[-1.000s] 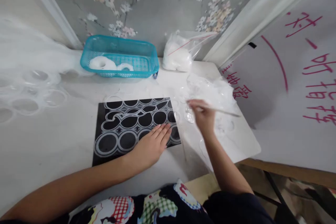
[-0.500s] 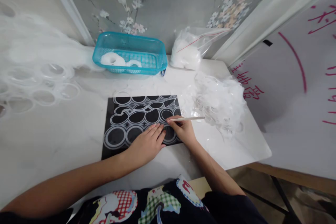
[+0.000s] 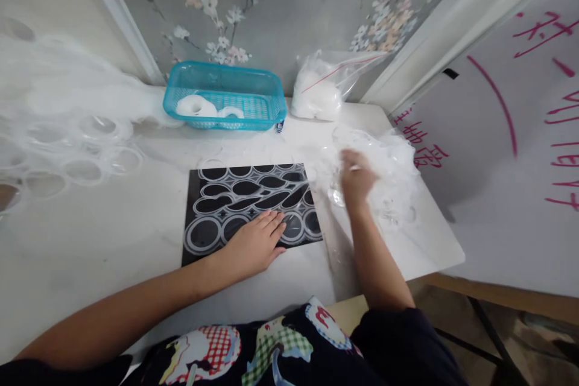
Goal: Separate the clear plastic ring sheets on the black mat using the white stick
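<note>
A black mat (image 3: 199, 205) lies on the white table, covered by a clear plastic sheet (image 3: 253, 193) cut into rings and teardrop shapes. My left hand (image 3: 256, 244) presses flat on the sheet's near right part, fingers together. My right hand (image 3: 355, 178), blurred by motion, is over the pile of clear plastic pieces (image 3: 389, 175) to the right of the mat. It seems closed around a thin stick-like tool, of which only a stub shows.
A teal basket (image 3: 226, 96) with white tape rolls stands at the back. A plastic bag of white material (image 3: 319, 90) is beside it. Clear punched sheets (image 3: 58, 132) pile up at the left. A white board with red writing (image 3: 520, 132) leans at the right, beyond the table's edge.
My right hand went from the pile to the sheet's right edge with the thin tool, then swung back over the pile. My left hand stayed pressed on the sheet.
</note>
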`<state>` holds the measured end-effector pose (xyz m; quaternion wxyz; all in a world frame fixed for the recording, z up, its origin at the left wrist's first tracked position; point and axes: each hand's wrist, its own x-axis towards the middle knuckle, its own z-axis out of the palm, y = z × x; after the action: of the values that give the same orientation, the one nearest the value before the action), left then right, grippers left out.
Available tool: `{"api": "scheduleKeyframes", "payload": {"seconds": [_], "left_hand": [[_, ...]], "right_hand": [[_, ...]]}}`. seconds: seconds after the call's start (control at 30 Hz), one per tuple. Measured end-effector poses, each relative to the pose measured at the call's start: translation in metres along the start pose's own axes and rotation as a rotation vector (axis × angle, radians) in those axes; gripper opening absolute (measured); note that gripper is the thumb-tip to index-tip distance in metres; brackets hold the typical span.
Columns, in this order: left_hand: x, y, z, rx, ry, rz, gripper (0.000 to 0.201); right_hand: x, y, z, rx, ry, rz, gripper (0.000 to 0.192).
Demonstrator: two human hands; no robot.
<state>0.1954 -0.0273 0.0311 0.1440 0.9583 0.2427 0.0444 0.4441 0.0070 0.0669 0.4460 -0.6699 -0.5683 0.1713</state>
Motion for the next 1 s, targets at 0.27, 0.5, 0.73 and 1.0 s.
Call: {"api": "scheduleKeyframes", "payload": {"seconds": [0.27, 0.5, 0.73, 1.0], "left_hand": [[0.001, -0.012, -0.103, -0.674, 0.446, -0.302, 0.023], [-0.024, 0.015, -0.175, -0.675, 0.82, -0.413, 0.018], [-0.041, 0.012, -0.176, -0.435, 0.815, -0.44, 0.021], [-0.023, -0.011, -0.166, -0.235, 0.868, -0.271, 0.034]], "right_hand": [[-0.019, -0.095, 0.008, 0.993, -0.131, 0.456, 0.022], [-0.038, -0.18, 0.002, 1.473, -0.481, 0.414, 0.006], [-0.032, -0.189, 0.017, 1.499, -0.462, 0.373, 0.006], [-0.018, -0.18, 0.03, 1.445, -0.44, 0.373, 0.008]]}}
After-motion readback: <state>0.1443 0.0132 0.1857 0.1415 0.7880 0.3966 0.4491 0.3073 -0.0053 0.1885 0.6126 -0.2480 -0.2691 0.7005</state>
